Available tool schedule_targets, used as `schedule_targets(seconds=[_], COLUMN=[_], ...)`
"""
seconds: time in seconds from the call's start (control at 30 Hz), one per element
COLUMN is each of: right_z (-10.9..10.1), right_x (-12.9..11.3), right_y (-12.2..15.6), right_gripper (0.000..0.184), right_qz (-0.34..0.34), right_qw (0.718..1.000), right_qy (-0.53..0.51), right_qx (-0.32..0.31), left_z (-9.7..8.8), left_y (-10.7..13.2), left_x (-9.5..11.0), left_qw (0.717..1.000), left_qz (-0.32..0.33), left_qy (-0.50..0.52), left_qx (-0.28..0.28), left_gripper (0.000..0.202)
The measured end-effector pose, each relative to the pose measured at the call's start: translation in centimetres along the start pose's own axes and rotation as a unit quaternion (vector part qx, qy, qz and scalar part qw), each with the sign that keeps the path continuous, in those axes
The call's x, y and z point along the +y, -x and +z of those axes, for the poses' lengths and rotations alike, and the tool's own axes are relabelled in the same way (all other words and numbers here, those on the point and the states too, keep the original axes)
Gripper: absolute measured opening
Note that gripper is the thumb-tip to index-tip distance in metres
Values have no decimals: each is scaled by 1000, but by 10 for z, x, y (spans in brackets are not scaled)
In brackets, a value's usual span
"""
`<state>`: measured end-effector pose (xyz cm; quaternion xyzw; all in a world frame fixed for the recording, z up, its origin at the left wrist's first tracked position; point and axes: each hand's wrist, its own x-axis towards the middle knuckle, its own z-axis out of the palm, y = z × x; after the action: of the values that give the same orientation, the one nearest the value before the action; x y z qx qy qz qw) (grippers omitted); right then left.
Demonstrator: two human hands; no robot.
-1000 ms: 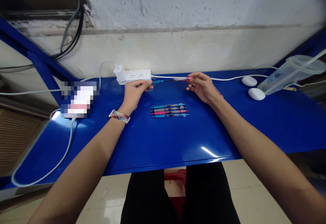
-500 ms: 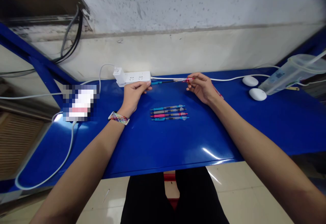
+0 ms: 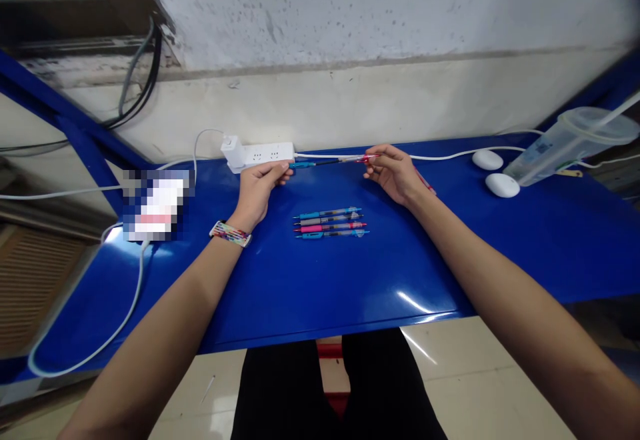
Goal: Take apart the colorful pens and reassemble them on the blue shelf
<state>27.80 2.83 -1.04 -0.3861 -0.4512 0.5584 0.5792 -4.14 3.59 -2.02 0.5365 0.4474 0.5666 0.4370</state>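
My left hand (image 3: 263, 187) is closed, pinching the blue end of a pen (image 3: 305, 165). A thin dark length of the pen runs right, to a clear and red end at my right hand (image 3: 393, 172). That hand pinches the red end between thumb and fingers; whether the parts are joined there, I cannot tell. Below the hands several pens lie side by side on the blue table (image 3: 325, 287): a blue pen (image 3: 327, 213), a grey pen (image 3: 313, 222), a pink pen (image 3: 315, 229) and another blue pen (image 3: 315, 235). A red pen-like piece (image 3: 425, 181) shows partly behind my right wrist.
A white power strip (image 3: 270, 153) with a plugged-in charger (image 3: 232, 153) stands by the wall. At left lies a blurred-out phone (image 3: 157, 207) on a white cable. To the right are two white rounded objects (image 3: 503, 185), (image 3: 487, 159) and a clear cup (image 3: 555, 143) with a straw.
Both hands keep their pinch on the pen, with my left fingers now slightly nearer its blue end. The whole view has shifted a little; the row of pens has stayed put.
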Motion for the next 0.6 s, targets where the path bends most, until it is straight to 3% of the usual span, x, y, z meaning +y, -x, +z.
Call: schedule_targets(seconds=[0.6], right_z=[0], right_x=[1], right_y=[0], right_gripper=[16], right_qz=[-8], right_qw=[1000], right_qy=[13], right_qx=[3], left_z=[0], left_y=[2], left_x=[4], left_qw=[1000], left_qz=[8], left_qy=[-6], left_qx=[-9], left_gripper=[13])
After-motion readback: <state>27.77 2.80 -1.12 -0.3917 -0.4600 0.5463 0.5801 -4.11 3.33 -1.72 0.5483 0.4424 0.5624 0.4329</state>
